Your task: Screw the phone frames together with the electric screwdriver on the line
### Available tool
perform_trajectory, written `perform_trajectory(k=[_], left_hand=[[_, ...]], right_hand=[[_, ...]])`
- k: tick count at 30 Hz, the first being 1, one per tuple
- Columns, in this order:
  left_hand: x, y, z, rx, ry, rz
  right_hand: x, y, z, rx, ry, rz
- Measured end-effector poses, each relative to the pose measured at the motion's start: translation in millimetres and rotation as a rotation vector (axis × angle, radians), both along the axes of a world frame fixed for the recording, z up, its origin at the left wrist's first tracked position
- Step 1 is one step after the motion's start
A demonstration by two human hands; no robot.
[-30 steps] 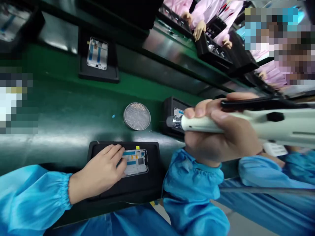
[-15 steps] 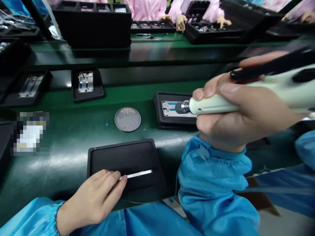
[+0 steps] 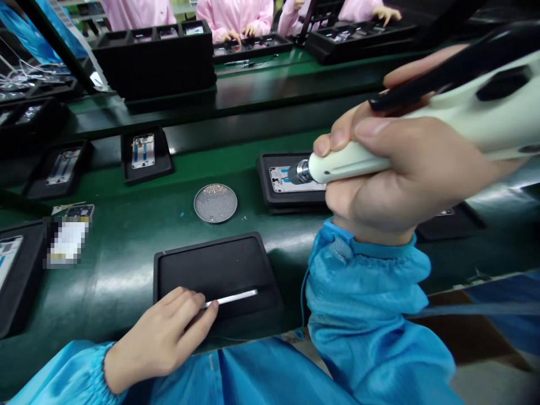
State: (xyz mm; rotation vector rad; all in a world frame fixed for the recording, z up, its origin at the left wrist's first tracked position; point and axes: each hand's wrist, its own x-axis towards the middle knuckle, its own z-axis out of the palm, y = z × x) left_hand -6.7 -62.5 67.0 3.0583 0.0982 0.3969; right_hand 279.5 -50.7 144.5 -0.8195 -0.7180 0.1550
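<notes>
Two hands are working here. Our left hand [image 3: 162,337] is pinching a thin phone frame [image 3: 234,298] by its end, holding it on edge over the black tray [image 3: 211,261] at the near side of the green tabletop [image 3: 126,242]. Our right hand [image 3: 400,174] is wrapping tight round a cream electric screwdriver [image 3: 350,163], whose tip is showing in front of a second tray [image 3: 270,199]. A round screw dish [image 3: 215,203] is sitting between the trays.

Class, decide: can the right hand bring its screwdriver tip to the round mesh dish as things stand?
Probably yes. The right hand holds the screwdriver raised above the belt, and nothing stands between its tip and the dish.
</notes>
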Motion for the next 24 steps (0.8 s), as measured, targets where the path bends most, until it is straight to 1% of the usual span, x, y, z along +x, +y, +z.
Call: perform_trajectory(k=[3, 6, 8, 11, 16, 20, 24], left_hand=[[2.8, -0.8, 1.6, 0.036, 0.041, 0.006], [4.8, -1.8, 2.4, 0.074, 0.088, 0.000], [5.1, -2.3, 2.7, 0.088, 0.099, -0.007], [4.3, -2.6, 2.7, 0.103, 0.100, -0.010], [2.8, -2.5, 1.6, 0.104, 0.129, -0.012], [4.7, -2.5, 1.9, 0.110, 0.127, 0.003], [7.4, -2.2, 4.9, 0.084, 0.231, 0.012]], right_hand=[[-1.6, -1.1, 0.3, 0.002, 0.010, 0.003], [-2.4, -2.6, 0.5, 0.048, 0.009, 0.003], [-1.9, -3.0, 0.2, 0.079, 0.022, 0.022], [-0.1, -2.2, -0.9, 0.086, 0.033, 0.058], [1.9, -0.4, -1.9, 0.070, -0.023, -0.003], [2.0, -1.3, -1.5, 0.102, -0.038, 0.006], [3.5, -0.7, -2.4, 0.079, -0.083, -0.006]])
